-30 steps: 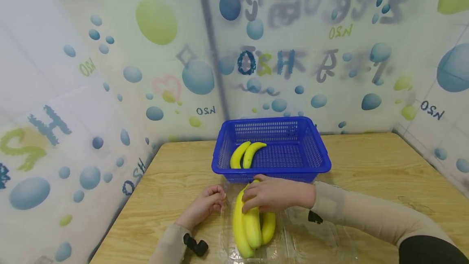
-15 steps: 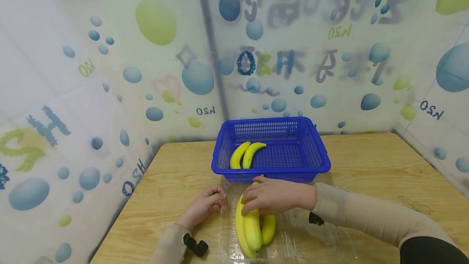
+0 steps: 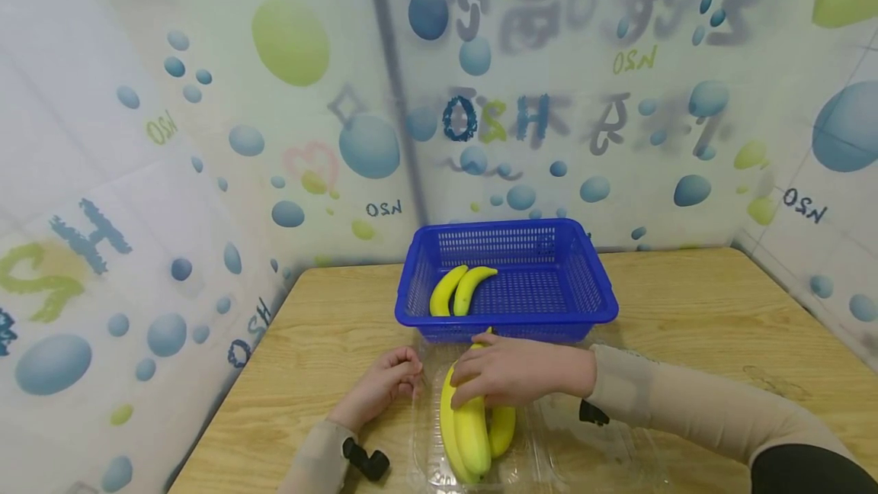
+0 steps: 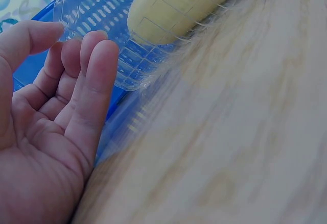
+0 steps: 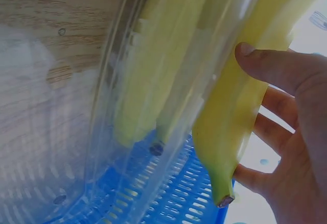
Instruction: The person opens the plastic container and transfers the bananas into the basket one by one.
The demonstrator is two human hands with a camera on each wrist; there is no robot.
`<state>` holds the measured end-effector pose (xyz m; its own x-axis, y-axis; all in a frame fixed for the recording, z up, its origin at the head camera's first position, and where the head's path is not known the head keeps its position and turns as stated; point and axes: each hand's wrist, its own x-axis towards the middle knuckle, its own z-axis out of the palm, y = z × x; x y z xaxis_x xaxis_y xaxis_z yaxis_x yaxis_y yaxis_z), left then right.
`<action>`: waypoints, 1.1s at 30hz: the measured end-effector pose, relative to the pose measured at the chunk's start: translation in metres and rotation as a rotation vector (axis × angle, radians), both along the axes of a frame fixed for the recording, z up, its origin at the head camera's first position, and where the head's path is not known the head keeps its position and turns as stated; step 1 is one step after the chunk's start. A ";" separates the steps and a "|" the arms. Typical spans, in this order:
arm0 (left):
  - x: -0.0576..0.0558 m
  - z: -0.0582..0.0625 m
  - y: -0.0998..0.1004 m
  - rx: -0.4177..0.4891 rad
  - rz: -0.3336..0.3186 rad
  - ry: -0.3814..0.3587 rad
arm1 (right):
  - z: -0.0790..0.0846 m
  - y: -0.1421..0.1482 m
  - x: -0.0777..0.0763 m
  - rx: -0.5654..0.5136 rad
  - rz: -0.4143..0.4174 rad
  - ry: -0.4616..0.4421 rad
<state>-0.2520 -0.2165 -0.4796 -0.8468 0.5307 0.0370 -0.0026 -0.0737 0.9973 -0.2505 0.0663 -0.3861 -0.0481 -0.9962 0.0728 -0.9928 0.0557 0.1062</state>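
My right hand [image 3: 517,368] grips a yellow banana [image 3: 472,437] lying on top of others in a clear plastic clamshell container [image 3: 427,456]. In the right wrist view, thumb and fingers sit on opposite sides of that banana [image 5: 232,106], its stem end toward the blue basket. Beneath it a second banana [image 3: 447,421] shows on the left and another [image 3: 504,429] on the right. My left hand [image 3: 384,383] pinches the container's left edge, thumb and fingertips meeting at the thin plastic [image 4: 135,73] in the left wrist view.
Just beyond the container stands a blue perforated basket [image 3: 597,311] with two bananas [image 3: 449,292] in its left side. The container's clear lid [image 3: 604,456] lies open to the right. A patterned wall [image 3: 521,166] rises behind the wooden table [image 3: 322,311].
The left banana in the container has shifted slightly to the right, and the gripped one a little toward me. Both hands are nearly where they were.
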 end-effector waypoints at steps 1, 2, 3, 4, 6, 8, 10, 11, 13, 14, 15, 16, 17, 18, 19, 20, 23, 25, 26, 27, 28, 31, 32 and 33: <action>0.000 0.000 0.000 0.001 -0.001 0.000 | 0.001 0.000 0.001 -0.001 0.002 0.000; 0.000 0.000 0.000 0.003 -0.003 0.000 | 0.001 0.000 0.001 -0.002 0.003 0.000; 0.000 0.000 0.000 0.005 -0.005 0.002 | 0.002 0.000 0.002 -0.003 0.004 0.000; 0.000 0.000 0.000 0.007 -0.009 0.005 | 0.002 0.001 0.002 -0.005 0.007 0.002; 0.000 -0.001 -0.001 0.015 -0.013 0.007 | 0.004 0.001 0.003 -0.011 0.013 0.011; 0.000 -0.001 -0.001 0.022 -0.016 0.010 | 0.006 0.001 0.005 -0.017 0.018 0.018; 0.000 -0.001 -0.001 0.030 -0.020 0.012 | 0.009 0.001 0.006 -0.022 0.022 0.023; 0.000 -0.001 -0.001 0.033 -0.019 0.012 | 0.011 0.001 0.007 -0.022 0.023 0.025; 0.000 0.000 -0.001 0.035 -0.020 0.014 | 0.014 0.002 0.008 -0.021 0.023 0.026; 0.000 0.000 -0.001 0.036 -0.021 0.016 | 0.015 0.002 0.008 -0.020 0.021 0.027; 0.000 0.000 -0.001 0.036 -0.020 0.016 | 0.016 0.002 0.008 -0.019 0.020 0.028; 0.000 0.000 0.000 0.035 -0.020 0.017 | 0.016 0.002 0.008 -0.017 0.018 0.031; 0.000 0.000 0.000 0.034 -0.019 0.017 | 0.017 0.003 0.008 -0.017 0.017 0.034; 0.000 0.000 0.000 0.033 -0.018 0.016 | 0.018 0.003 0.008 -0.017 0.016 0.037; 0.000 0.000 0.000 0.031 -0.018 0.016 | 0.018 0.003 0.008 -0.018 0.015 0.040; 0.000 0.000 0.000 0.030 -0.018 0.017 | 0.019 0.004 0.008 -0.020 0.015 0.045; 0.000 0.000 0.000 0.025 -0.017 0.017 | 0.021 0.005 0.008 -0.026 0.015 0.060; 0.000 0.000 -0.001 0.021 -0.015 0.017 | 0.024 0.005 0.008 -0.030 0.014 0.068; 0.000 0.000 -0.001 0.020 -0.014 0.016 | 0.025 0.006 0.007 -0.029 0.013 0.074; 0.000 0.000 -0.001 0.019 -0.014 0.017 | 0.026 0.006 0.007 -0.028 0.011 0.078; 0.000 0.000 0.000 0.018 -0.013 0.015 | 0.028 0.006 0.007 -0.029 0.012 0.083; 0.000 -0.001 0.000 0.019 -0.012 0.013 | 0.032 0.007 0.006 -0.028 0.009 0.094; 0.000 -0.001 0.000 0.018 -0.012 0.013 | 0.032 0.007 0.006 -0.028 0.007 0.098; 0.000 -0.001 0.000 0.018 -0.012 0.013 | 0.033 0.008 0.006 -0.028 0.006 0.101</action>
